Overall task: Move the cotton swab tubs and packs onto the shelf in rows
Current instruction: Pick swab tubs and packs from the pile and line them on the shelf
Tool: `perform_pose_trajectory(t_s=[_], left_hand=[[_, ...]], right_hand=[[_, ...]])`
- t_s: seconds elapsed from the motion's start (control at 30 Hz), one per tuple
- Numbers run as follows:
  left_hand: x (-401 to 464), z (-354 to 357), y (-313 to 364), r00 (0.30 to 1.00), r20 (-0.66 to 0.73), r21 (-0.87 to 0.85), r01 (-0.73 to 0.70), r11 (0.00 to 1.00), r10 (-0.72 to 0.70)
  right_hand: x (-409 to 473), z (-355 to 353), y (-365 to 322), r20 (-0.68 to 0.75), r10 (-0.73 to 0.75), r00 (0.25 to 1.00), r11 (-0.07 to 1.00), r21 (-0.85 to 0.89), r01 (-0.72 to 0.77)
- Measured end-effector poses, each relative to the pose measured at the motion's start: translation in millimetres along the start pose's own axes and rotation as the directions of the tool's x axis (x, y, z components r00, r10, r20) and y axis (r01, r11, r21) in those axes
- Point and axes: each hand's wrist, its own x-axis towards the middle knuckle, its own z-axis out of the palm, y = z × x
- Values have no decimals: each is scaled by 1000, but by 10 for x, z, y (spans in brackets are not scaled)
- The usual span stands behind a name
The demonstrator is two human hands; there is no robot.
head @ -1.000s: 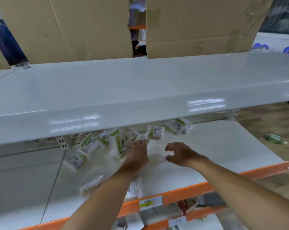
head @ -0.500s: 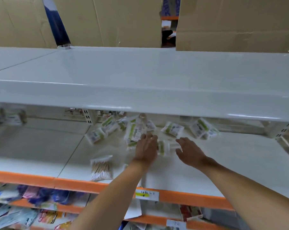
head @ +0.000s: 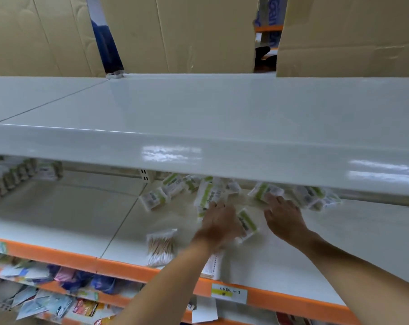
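- White shelf [head: 58,221] with an orange front edge carries a loose scatter of cotton swab packs; both hands reach in under the upper shelf [head: 198,127].
- Left hand [head: 218,221]: palm down, fingers stretched forward and flat, nothing clenched. Fingertips lie on a white-and-green pack [head: 207,195] at the middle of the heap; blurred, so cannot tell if it presses or only touches.
- Right hand [head: 284,218]: palm down, fingers spread and relaxed, holding nothing. Fingertips reach the near edge of another green-labelled pack [head: 263,191] far behind it.
- One pack [head: 246,222] lies tilted between the two hands, just beside the left one.
- More packs lie jumbled along the far side, some part hidden by the upper shelf: one [head: 155,199] left of the left hand, a cluster [head: 316,197] right of the right hand.
- Clear bag of wooden-stick swabs [head: 161,246] sits apart, near the front edge, left of the left forearm.
- Row of tubs [head: 15,174], blurred, far left on the same shelf, well apart from both hands.
- Yellow-white price label [head: 229,293] on the orange edge.
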Motion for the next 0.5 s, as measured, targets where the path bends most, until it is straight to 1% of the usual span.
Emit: perform_pose_trajectory(t_s=[0.1,0.17,0.23,0.33,0.43,0.5], left_hand=[[8,30,-129,993,99,-165,76,983,-60],[5,82,-225,983,156,-341,149,928,-100],[-13,117,-286,976,184,-446,190,875,-118],[-33,143,-320,972,206,-486,198,851,-109],[-45,163,-346,970,227,-487,194,852,-92],[-37,179,-377,966,245,-502,201,841,-85]], right_hand=[[-22,37,-6,-85,42,995,999,-22,-44],[-41,45,4,-121,80,989,996,-34,-85],[-66,42,9,-139,110,984,992,-51,-118],[-158,66,12,-170,147,975,988,-23,-153],[-296,119,22,-227,145,963,989,39,-140],[-362,110,23,-235,139,962,989,82,-123]])
